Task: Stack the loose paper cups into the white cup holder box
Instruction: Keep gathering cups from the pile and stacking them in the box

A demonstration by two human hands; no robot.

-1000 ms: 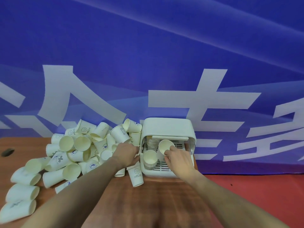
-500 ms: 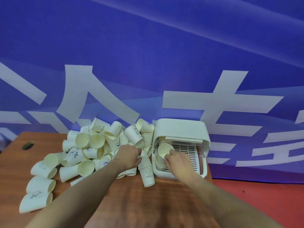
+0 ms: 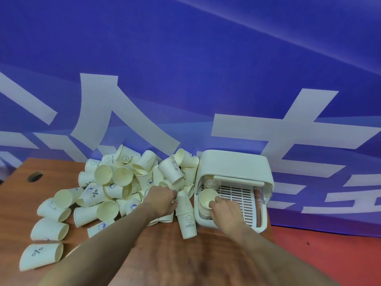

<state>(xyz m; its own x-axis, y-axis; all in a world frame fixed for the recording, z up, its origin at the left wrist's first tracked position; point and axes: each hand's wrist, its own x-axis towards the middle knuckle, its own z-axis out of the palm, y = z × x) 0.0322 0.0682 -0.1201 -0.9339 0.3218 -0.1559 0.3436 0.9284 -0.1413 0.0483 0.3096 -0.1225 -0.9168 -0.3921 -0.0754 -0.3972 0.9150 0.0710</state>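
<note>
**Cup going onto the stack**

Cup (image 3: 208, 198) is being seated on the stack at the box's (image 3: 235, 164) front left corner, pinched at its near rim by right hand (image 3: 223, 208). It should be pressed straight down, kept level, so it nests. Left hand (image 3: 161, 200) is closed among the pile (image 3: 123, 182) on the table (image 3: 169, 254); its hold cannot be told.

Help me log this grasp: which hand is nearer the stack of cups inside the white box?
Right. The right hand grips the stack's top cup; the left hand is outside the white box, in the loose pile.
</note>
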